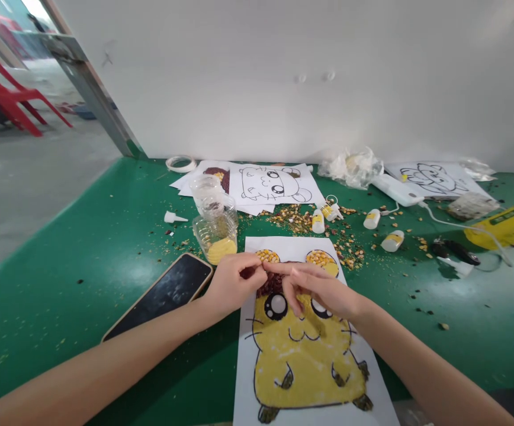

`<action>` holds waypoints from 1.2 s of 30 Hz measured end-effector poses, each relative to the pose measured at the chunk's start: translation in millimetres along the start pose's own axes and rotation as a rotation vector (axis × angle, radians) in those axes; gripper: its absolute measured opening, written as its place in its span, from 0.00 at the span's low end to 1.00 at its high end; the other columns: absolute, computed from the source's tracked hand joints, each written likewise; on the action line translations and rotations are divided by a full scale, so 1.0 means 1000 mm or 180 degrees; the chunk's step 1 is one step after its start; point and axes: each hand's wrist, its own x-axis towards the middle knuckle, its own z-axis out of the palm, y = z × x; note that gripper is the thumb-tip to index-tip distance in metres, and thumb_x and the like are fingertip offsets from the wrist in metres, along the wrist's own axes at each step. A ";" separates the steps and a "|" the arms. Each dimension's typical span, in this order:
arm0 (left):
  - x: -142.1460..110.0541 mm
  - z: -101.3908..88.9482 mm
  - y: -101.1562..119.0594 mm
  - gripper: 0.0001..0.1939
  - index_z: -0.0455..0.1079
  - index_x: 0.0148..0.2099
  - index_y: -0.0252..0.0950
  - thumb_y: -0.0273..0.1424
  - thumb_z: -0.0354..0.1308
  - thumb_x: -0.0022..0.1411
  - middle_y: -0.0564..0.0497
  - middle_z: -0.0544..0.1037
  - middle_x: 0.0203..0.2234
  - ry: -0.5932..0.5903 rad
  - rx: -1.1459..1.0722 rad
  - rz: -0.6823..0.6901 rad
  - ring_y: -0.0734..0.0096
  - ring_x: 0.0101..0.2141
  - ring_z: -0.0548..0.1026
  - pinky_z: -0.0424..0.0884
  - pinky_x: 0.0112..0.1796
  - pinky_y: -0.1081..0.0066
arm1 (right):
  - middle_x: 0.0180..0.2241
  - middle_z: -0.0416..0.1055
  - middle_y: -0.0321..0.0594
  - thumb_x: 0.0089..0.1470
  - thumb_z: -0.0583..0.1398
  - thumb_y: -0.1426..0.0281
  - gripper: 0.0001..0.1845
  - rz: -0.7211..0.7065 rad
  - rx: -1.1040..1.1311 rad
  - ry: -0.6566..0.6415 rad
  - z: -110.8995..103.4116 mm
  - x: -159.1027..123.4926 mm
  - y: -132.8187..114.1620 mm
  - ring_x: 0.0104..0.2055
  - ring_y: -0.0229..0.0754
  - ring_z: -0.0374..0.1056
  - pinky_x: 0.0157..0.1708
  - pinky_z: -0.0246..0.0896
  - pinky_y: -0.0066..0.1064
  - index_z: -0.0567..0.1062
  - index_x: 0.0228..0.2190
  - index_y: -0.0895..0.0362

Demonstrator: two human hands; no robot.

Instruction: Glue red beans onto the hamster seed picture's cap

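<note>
A sheet of paper with a cartoon hamster picture (305,370) lies on the green table, its body covered in fine yellow grains. Corn kernels (321,258) fill the ears, and dark red beans (271,285) cover part of the forehead. My left hand (233,283) is closed in a pinch at the lower edge of the left ear; anything between its fingertips is too small to make out. Over the forehead, my right hand (321,287) has its index finger stretched toward the left fingertips, the other fingers loosely bent and apart. It hides part of the head and eyes.
Left of the paper lie a phone (161,299) and clear plastic cups, one with yellow grains (222,249). Spilled seeds (292,218), small glue bottles (392,241) and more drawings (268,183) lie behind. A yellow bag (506,222) is at right; a white panel (257,83) rises behind.
</note>
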 end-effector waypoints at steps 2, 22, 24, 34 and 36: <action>0.000 -0.001 0.002 0.13 0.56 0.18 0.35 0.26 0.47 0.53 0.57 0.58 0.14 0.0050 -0.0069 0.0086 0.79 0.19 0.55 0.52 0.22 0.75 | 0.19 0.67 0.33 0.59 0.52 0.55 0.27 0.0030 0.0050 0.0044 -0.002 0.000 -0.002 0.22 0.33 0.63 0.27 0.58 0.28 0.67 0.55 0.56; 0.000 -0.003 0.003 0.15 0.68 0.26 0.34 0.34 0.48 0.62 0.55 0.66 0.18 -0.0149 -0.0209 0.0037 0.78 0.21 0.61 0.55 0.23 0.75 | 0.18 0.65 0.34 0.60 0.49 0.54 0.28 -0.0034 0.0199 0.0194 -0.009 0.000 -0.005 0.21 0.33 0.58 0.24 0.53 0.27 0.69 0.53 0.56; 0.000 -0.003 0.004 0.13 0.71 0.31 0.34 0.33 0.48 0.62 0.54 0.70 0.21 -0.0180 -0.0312 -0.0043 0.77 0.23 0.63 0.57 0.24 0.75 | 0.19 0.65 0.34 0.60 0.48 0.53 0.28 -0.0040 0.0202 0.0136 -0.009 0.000 -0.005 0.22 0.33 0.58 0.24 0.53 0.27 0.68 0.54 0.55; 0.004 -0.005 0.002 0.15 0.73 0.46 0.34 0.34 0.57 0.57 0.55 0.72 0.22 -0.0751 -0.1907 -0.0686 0.79 0.23 0.67 0.63 0.25 0.77 | 0.18 0.64 0.33 0.61 0.48 0.56 0.26 -0.0071 0.0549 0.0197 -0.010 0.003 -0.005 0.21 0.33 0.57 0.23 0.52 0.26 0.69 0.53 0.58; 0.005 -0.005 0.001 0.14 0.74 0.45 0.34 0.34 0.57 0.58 0.55 0.72 0.21 -0.0778 -0.2044 -0.0701 0.80 0.23 0.67 0.63 0.24 0.78 | 0.19 0.64 0.34 0.62 0.47 0.57 0.26 -0.0089 0.0543 0.0179 -0.010 0.003 -0.003 0.21 0.33 0.57 0.23 0.52 0.26 0.69 0.52 0.59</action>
